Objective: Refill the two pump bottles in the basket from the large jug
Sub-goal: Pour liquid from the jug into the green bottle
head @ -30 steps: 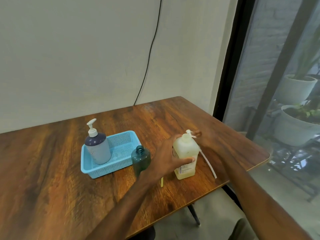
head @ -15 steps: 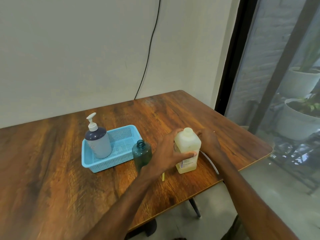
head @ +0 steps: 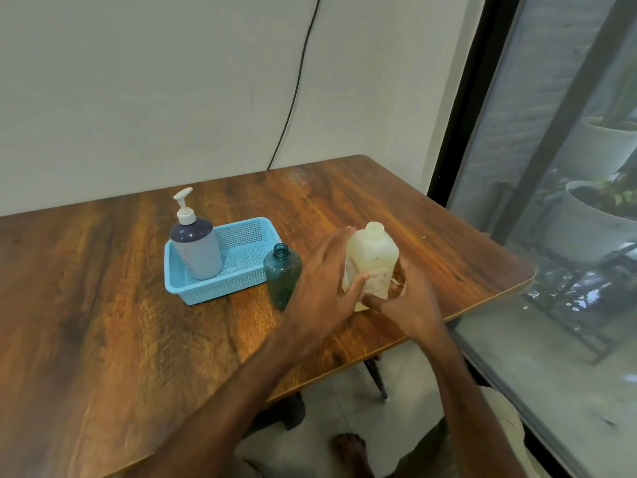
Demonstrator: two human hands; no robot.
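Warm-toned, streaky wood grain covers the table point(head: 103, 305), where a person seated at its near right corner holds a large jug point(head: 374, 250) with both hands. The jug is square-shouldered, of cloudy pale-yellow plastic, with a bare short neck and a crumpled label on its front. It stands upright near the table's right edge.

The left forearm reaches in diagonally from below. The left hand point(head: 324, 288) is spread fairly wide against the jug's left side, with long fingers running up toward its shoulder and the thumb pressed across the label. The right hand point(head: 410, 305) clasps the jug's lower right corner, thumb lying along the front of the base; its fingers are hidden behind the jug.

Just left of the hands, a round teal bottle point(head: 282, 274) of see-through plastic stands uncapped on the wood, touching or just beside a light-blue perforated plastic basket point(head: 220, 293). In the basket's left end stands a pump bottle point(head: 200, 250) with a grey body, dark shoulder and white pump.

A black cable point(head: 296, 81) runs down the plain wall point(head: 138, 81). Pale planters point(head: 593, 229) sit beyond the glass door point(head: 551, 132).
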